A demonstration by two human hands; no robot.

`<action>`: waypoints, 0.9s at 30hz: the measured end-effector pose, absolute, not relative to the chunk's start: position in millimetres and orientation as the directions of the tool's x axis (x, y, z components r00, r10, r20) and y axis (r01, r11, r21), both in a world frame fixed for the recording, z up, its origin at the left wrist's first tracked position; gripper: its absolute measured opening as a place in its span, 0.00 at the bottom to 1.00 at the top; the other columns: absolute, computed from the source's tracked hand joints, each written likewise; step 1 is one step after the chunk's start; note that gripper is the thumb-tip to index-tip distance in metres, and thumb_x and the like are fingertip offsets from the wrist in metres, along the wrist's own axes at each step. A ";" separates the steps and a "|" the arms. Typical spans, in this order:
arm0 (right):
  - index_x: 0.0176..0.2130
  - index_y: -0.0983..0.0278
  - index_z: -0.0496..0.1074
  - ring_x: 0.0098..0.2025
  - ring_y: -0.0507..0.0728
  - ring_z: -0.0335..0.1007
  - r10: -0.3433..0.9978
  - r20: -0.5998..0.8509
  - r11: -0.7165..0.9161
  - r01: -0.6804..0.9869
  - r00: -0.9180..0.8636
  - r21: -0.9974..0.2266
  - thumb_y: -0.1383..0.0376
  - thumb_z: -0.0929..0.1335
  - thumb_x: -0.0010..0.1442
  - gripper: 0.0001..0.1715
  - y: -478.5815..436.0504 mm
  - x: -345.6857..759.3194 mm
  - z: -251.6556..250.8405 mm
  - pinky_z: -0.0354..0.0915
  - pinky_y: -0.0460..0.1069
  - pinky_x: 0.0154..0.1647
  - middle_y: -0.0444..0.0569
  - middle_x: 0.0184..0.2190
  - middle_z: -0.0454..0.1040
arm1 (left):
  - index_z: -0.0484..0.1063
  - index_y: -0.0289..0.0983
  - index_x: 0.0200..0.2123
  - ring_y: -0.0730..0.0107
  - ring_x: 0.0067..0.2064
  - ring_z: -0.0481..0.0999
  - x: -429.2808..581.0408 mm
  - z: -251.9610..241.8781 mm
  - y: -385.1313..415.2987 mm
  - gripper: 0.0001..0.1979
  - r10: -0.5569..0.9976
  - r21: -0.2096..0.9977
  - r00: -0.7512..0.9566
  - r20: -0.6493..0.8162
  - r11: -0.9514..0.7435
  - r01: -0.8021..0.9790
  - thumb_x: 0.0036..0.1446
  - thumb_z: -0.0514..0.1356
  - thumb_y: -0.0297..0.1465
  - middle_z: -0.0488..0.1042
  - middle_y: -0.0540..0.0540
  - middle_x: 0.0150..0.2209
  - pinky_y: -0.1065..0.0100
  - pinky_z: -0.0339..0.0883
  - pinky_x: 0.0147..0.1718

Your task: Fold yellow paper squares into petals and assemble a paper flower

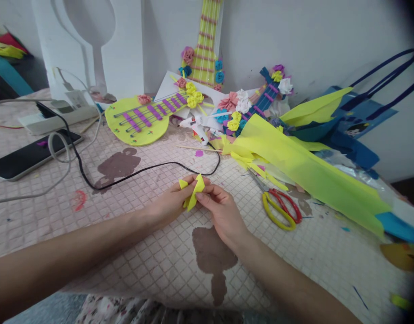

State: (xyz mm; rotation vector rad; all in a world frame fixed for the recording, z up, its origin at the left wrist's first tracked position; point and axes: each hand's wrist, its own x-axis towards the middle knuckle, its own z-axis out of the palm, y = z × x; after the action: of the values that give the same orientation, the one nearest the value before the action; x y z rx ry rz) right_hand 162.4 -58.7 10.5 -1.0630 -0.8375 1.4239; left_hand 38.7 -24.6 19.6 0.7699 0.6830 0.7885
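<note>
Between my two hands is a folded strip of yellow crepe paper (196, 193), its pointed ends sticking out. My left hand (175, 198) is closed around the strip, and part of the paper shows behind its fingers. With thumb and fingers, my right hand (223, 207) pinches the same strip at its right edge. Both hands are held over the quilted tablecloth (152, 252). To their right lie scissors (279, 211) with one yellow and one red handle loop. A white glue gun (198, 128) rests beyond the hands, its black cord running left.
A yellow paper guitar (142, 119) with purple strips lies at the back, near paper flowers (234, 103). Large sheets of yellow crepe paper (304, 166) spread across the right side. A phone (31, 150) and a power strip (58, 117) sit at left, with cables crossing the cloth.
</note>
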 end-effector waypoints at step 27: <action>0.42 0.57 0.67 0.37 0.53 0.70 0.976 0.151 0.162 0.057 -0.157 -0.985 0.67 0.69 0.56 0.13 -55.6 175.2 20.5 0.65 0.50 0.38 0.43 0.36 0.74 | 0.71 0.35 0.38 0.62 0.43 0.73 39.0 21.1 -19.2 0.25 0.668 0.636 0.702 -0.247 0.658 -0.402 0.58 0.52 0.52 0.76 0.42 0.38 0.65 0.65 0.41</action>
State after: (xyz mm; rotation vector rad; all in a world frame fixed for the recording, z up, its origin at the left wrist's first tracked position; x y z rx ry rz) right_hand 175.2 -55.6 20.5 -1.0650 -1.4428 1.1660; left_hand 39.0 -19.2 21.1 0.5832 0.4950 0.6343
